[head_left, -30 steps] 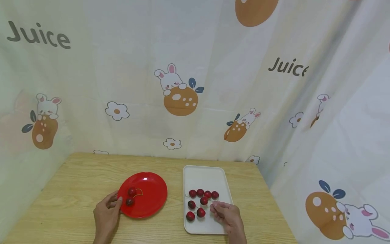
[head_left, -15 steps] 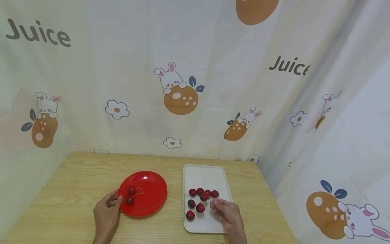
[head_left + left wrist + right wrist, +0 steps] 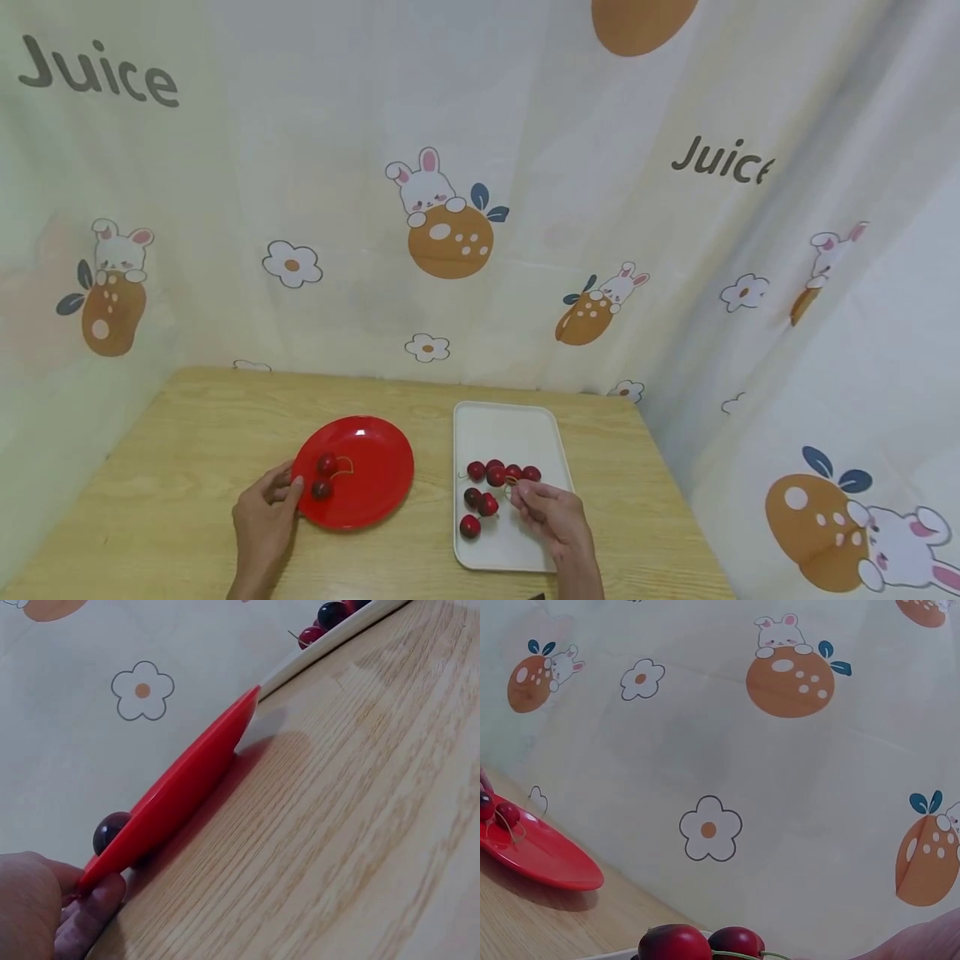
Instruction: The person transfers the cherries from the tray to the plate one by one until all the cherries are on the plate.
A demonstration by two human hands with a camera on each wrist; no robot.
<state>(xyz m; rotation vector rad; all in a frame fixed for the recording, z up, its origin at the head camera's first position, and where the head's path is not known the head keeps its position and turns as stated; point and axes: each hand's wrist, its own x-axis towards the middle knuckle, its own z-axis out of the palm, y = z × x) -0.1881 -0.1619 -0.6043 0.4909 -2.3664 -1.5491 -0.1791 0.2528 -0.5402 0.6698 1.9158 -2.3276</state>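
My left hand [image 3: 264, 512] grips the near-left rim of a red plate [image 3: 375, 492], thumb over the edge and fingers beneath, as the left wrist view shows. Two dark red cherries [image 3: 324, 475] with joined stems lie at the plate's left side. Over the right part of a white rectangular tray [image 3: 506, 429], my right hand [image 3: 555, 518] pinches a thin cherry stem between thumb and fingertips. Several cherries [image 3: 488, 504] lie in the tray just left of those fingertips. Green stems [image 3: 739, 954] run from two cherries toward the hand in the right wrist view.
Plate and tray stand on a light wooden table [image 3: 431, 546], with a strip of wood between them. A printed curtain [image 3: 337, 200] with rabbits and flowers hangs behind the table and along both sides.
My right hand has shifted slightly up and left over the tray. A cherry near its fingers has moved toward the back row, another slightly left. The left hand keeps its grip on the plate.
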